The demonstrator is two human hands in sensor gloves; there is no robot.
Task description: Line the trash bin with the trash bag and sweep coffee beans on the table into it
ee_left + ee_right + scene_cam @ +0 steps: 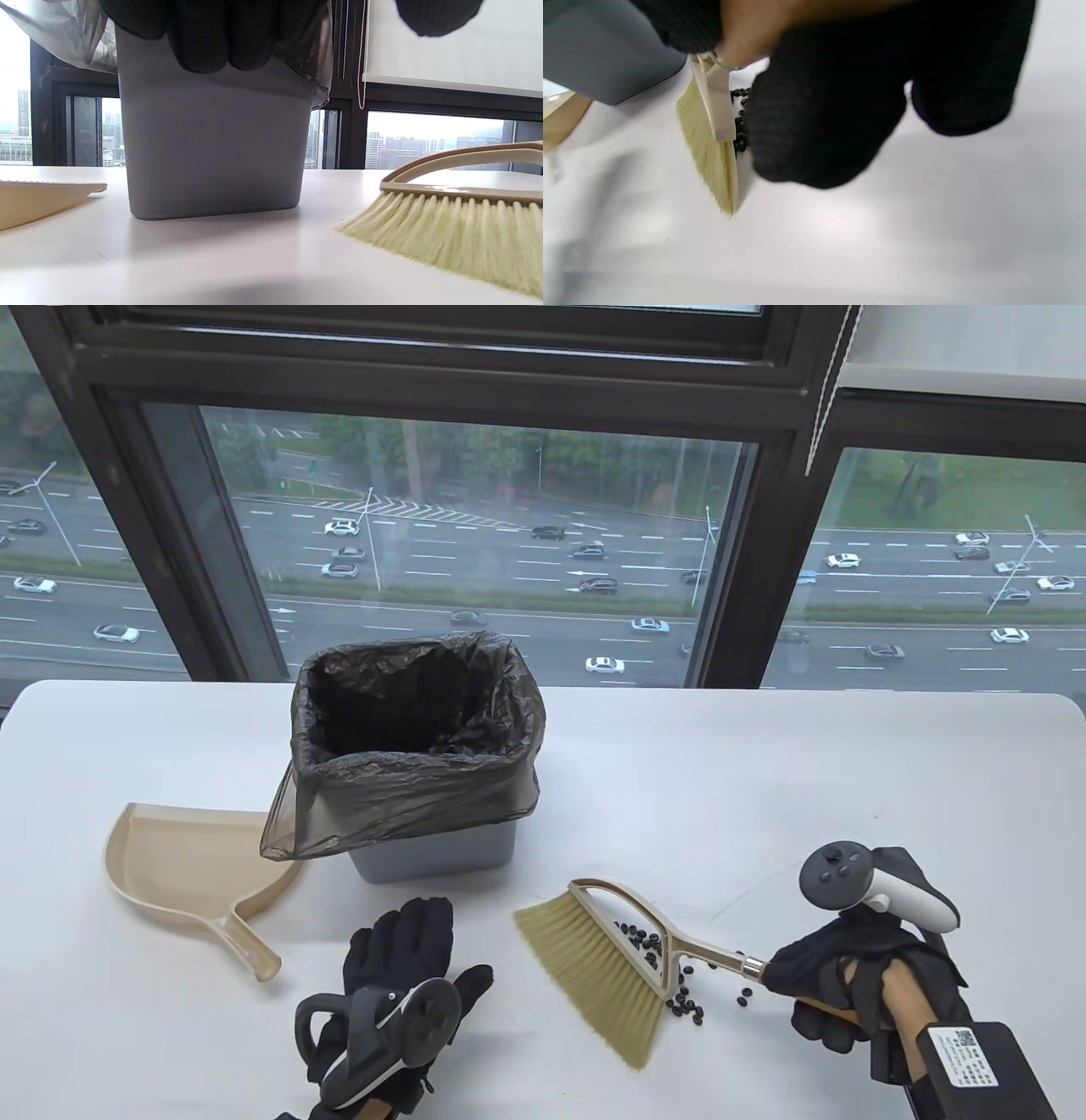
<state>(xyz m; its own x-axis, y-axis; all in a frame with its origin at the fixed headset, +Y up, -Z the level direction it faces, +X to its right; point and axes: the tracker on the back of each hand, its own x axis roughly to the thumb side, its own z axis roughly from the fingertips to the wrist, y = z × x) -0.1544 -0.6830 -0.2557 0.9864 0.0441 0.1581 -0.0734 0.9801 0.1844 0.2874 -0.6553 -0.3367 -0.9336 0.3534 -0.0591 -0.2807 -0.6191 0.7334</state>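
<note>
Gripping the brush (632,959) handle, your right hand (857,984) sets bristles beside the coffee beans (670,976); your left hand (399,967) rests flat, empty, near the dustpan (178,865).

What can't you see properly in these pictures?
- Bottom of the bin: the bag is dark inside, table view.
- Some beans: brush covers them, table view.
- Brush handle: right hand wraps it.
- Right wrist view: blurred; fingers block most beans.
- Dustpan: cut off, left wrist view.
</note>
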